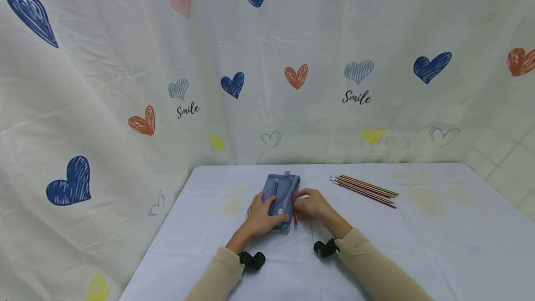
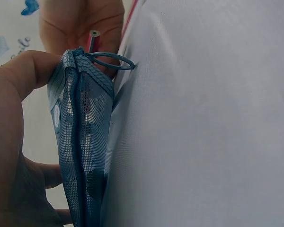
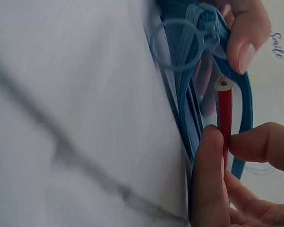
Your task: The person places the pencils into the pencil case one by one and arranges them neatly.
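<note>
A blue mesh zip pencil case (image 1: 286, 192) lies on the table, a zip along its side and a ring pull (image 3: 177, 45) at its near end. My left hand (image 1: 261, 215) holds it from the left, its thumb (image 3: 248, 35) at the rim of the unzipped side in the right wrist view. My right hand (image 1: 313, 204) pinches a red pencil (image 3: 225, 109) between thumb and fingers at that opening. The pencil's flat end points toward me, and the lower rim and upper flap lie on either side of it. A slim dark shape (image 1: 273, 194) shows on the case's top.
Several striped pencils (image 1: 363, 191), red and yellow, lie in a loose bundle to the right on the white-covered table (image 1: 439, 245). Behind the table hangs a curtain (image 1: 317, 27) printed with hearts. A dark wrist camera (image 1: 326, 248) sits at each cuff.
</note>
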`<state>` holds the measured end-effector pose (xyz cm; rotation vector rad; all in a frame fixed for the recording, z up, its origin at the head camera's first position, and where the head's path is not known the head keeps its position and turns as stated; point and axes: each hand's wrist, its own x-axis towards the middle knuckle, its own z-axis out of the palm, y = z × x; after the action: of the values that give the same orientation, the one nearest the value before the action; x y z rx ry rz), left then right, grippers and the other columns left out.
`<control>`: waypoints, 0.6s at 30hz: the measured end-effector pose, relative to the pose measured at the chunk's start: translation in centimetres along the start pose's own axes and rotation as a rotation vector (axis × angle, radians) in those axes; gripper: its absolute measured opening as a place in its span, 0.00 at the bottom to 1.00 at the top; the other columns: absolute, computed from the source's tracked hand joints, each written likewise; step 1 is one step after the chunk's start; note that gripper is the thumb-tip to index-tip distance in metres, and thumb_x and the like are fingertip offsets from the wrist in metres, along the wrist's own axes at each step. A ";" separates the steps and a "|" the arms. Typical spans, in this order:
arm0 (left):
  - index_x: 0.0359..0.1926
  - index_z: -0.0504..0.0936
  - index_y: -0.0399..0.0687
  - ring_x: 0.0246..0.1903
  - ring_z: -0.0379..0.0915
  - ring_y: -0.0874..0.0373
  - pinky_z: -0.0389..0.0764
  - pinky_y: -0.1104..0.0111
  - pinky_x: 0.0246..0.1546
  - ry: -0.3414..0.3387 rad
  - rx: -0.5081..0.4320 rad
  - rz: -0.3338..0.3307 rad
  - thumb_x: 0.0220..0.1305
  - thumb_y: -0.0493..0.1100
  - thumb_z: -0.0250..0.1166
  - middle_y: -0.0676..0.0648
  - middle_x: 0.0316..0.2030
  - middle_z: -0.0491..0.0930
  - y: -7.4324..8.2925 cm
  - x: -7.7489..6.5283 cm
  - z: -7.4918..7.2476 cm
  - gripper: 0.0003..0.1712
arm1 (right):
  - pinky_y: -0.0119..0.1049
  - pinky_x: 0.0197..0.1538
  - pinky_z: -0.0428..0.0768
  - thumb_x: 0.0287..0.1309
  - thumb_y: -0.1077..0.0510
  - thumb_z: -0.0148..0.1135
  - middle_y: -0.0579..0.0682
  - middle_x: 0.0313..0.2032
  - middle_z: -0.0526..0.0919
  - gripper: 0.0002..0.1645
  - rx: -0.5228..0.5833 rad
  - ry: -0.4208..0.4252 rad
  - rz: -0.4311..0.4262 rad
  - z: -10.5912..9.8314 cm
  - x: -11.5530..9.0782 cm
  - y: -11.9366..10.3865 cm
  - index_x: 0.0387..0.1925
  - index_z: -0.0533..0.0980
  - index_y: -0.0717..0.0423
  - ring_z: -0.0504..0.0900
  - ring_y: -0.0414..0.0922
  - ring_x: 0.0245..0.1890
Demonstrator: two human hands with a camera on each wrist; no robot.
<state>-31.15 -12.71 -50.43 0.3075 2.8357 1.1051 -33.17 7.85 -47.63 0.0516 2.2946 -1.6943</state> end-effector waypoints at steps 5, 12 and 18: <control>0.77 0.64 0.53 0.80 0.36 0.35 0.45 0.36 0.75 -0.002 0.000 0.004 0.57 0.70 0.66 0.35 0.81 0.44 0.0 0.0 0.0 0.52 | 0.40 0.40 0.88 0.64 0.64 0.67 0.62 0.46 0.82 0.26 0.028 0.016 -0.005 0.9 0.2 -0.1 0.61 0.73 0.66 0.86 0.43 0.33; 0.77 0.64 0.53 0.80 0.36 0.35 0.45 0.37 0.75 -0.002 0.002 0.003 0.57 0.70 0.66 0.35 0.80 0.43 -0.1 0.1 0.0 0.52 | 0.40 0.41 0.88 0.64 0.64 0.65 0.59 0.39 0.86 0.25 0.069 0.019 -0.021 1.5 0.4 -0.1 0.61 0.73 0.68 0.86 0.43 0.33; 0.77 0.64 0.52 0.80 0.37 0.35 0.46 0.36 0.74 0.003 0.005 0.008 0.57 0.71 0.66 0.34 0.80 0.44 -0.1 0.1 0.0 0.53 | 0.41 0.43 0.88 0.61 0.67 0.65 0.61 0.37 0.87 0.23 0.093 0.008 -0.060 1.6 0.4 0.1 0.56 0.74 0.71 0.87 0.45 0.34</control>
<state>-31.22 -12.76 -50.52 0.3182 2.8423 1.1015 -33.22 6.29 -48.23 0.0093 2.2428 -1.8332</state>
